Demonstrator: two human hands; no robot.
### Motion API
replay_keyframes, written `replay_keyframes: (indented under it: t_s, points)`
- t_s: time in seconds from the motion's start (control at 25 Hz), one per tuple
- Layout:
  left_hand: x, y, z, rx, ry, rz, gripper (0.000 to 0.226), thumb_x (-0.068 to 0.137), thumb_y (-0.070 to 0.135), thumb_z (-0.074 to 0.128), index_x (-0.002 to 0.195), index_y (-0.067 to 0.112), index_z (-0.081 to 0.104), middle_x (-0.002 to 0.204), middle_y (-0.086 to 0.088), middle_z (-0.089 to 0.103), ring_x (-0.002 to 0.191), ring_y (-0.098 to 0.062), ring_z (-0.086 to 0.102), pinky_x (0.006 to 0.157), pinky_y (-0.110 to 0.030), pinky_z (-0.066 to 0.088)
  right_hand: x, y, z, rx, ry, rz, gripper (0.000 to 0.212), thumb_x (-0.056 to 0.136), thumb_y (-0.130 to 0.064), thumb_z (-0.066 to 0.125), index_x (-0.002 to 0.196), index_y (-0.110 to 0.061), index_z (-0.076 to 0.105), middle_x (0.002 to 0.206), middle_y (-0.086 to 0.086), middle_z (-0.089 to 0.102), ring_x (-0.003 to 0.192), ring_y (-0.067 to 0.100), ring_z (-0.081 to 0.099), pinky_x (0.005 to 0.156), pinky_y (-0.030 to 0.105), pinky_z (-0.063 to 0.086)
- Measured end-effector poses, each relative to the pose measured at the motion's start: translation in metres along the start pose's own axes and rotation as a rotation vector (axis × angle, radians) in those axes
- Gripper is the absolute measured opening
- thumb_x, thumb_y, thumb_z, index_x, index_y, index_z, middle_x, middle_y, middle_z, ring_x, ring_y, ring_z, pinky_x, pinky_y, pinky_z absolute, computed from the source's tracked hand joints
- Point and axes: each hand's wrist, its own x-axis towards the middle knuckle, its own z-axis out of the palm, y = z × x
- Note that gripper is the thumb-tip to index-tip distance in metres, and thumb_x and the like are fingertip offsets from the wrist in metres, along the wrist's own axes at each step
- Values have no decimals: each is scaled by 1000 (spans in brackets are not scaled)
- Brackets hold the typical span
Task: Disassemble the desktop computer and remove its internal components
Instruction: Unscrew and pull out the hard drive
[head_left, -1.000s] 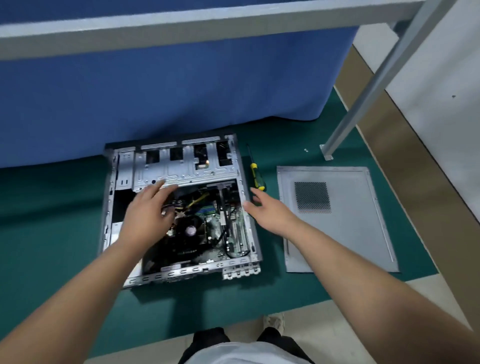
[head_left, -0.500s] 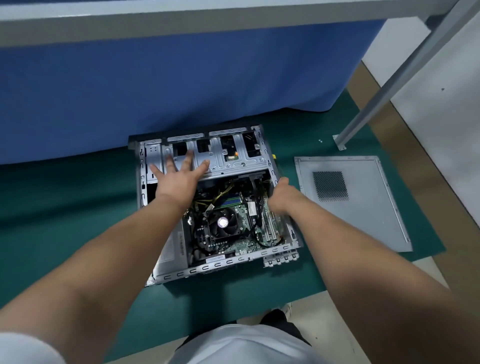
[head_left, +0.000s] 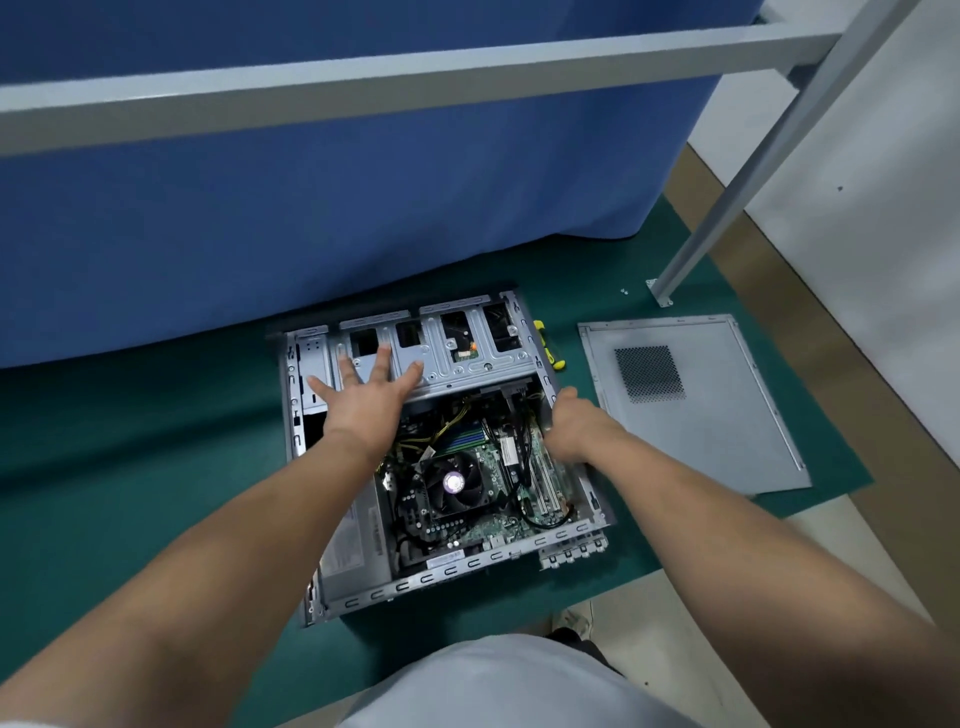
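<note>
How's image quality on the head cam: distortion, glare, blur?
Head view: wide-angle bowing bends the grey frame bar; a bright glare spot sits on the CPU fan hub; soft even light, faint shadow under the computer case; left hand and right hand reasonably sharp, near forearms softer.

Even, fairly bright indoor light from above. Soft shadow on green mat (head_left: 156, 467) at near edge of computer case (head_left: 452, 571) and under blue cloth (head_left: 311, 234). Small glare spot on fan hub (head_left: 453, 482). Wide-angle bend in grey frame bar (head_left: 415, 78); forearms stretched and soft at lower edges. Centre reasonably sharp, slight compression smear.
</note>
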Motion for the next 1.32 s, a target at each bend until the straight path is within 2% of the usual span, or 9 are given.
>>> replay_keyframes:
  t_s: [0.4,0.72,0.8,0.88,1.0,1.08,1.12,1.2,1.32]
  points:
    - [-12,3,10,-4,5,6,126,74,-29,45,160,47,-8,171,-7,-16,150,-60,-4,106,-86,11,-9,9,18,-43,133,-5,39,91,-10,51,125,-11,33,106,11,60,92,32,58,73,41,46]
    - [-12,7,7,-28,15,-18,116,80,-22,45,160,46,-3,172,-7,-14,150,-60,-4,108,-86,10,-3,16,19,-10,92,-76,35,89,-11,52,116,-14,30,90,4,56,82,26,62,65,40,50]
    - [-12,8,6,-94,-18,-34,103,88,-8,48,160,46,-2,171,-4,-18,150,-59,-10,109,-86,6,-1,24,18,12,61,-137,34,90,-14,53,116,-16,30,88,4,58,76,22,62,59,38,48]
    - [-12,5,6,-175,-85,-34,84,99,26,52,160,47,-2,169,1,-24,151,-54,-19,111,-83,-2,1,33,16,48,-3,-196,34,95,-23,52,118,-18,28,86,5,61,74,21,63,58,37,48]
    - [-4,2,-2,-334,-45,-64,58,99,59,45,153,49,27,172,3,1,156,-42,-8,114,-75,-6,12,50,-2,93,-251,-271,58,98,-40,56,140,-16,24,106,7,64,86,20,64,67,35,52]
    - [9,4,-10,-417,187,-94,43,101,53,45,142,38,49,163,1,32,156,-31,14,120,-68,3,30,61,-26,169,-421,-290,80,98,-53,58,157,-17,19,138,8,57,104,19,64,80,33,58]
    - [19,6,-14,-446,284,-92,44,102,47,47,142,31,52,160,-1,39,155,-29,20,122,-64,9,42,66,-38,230,-442,-301,78,99,-56,55,159,-18,23,145,5,53,107,17,65,84,34,60]
    - [45,11,-23,-491,340,-75,50,103,43,49,150,26,47,165,-5,34,156,-31,19,124,-58,15,71,71,-58,315,-306,-310,59,102,-53,53,151,-22,43,140,-1,58,107,14,67,95,38,58]
    - [78,21,-24,-463,231,-119,58,106,53,35,161,39,24,173,4,9,159,-26,-1,127,-55,-2,124,63,-73,295,-36,-267,44,101,-40,59,141,-21,56,136,3,63,117,20,62,106,34,46]
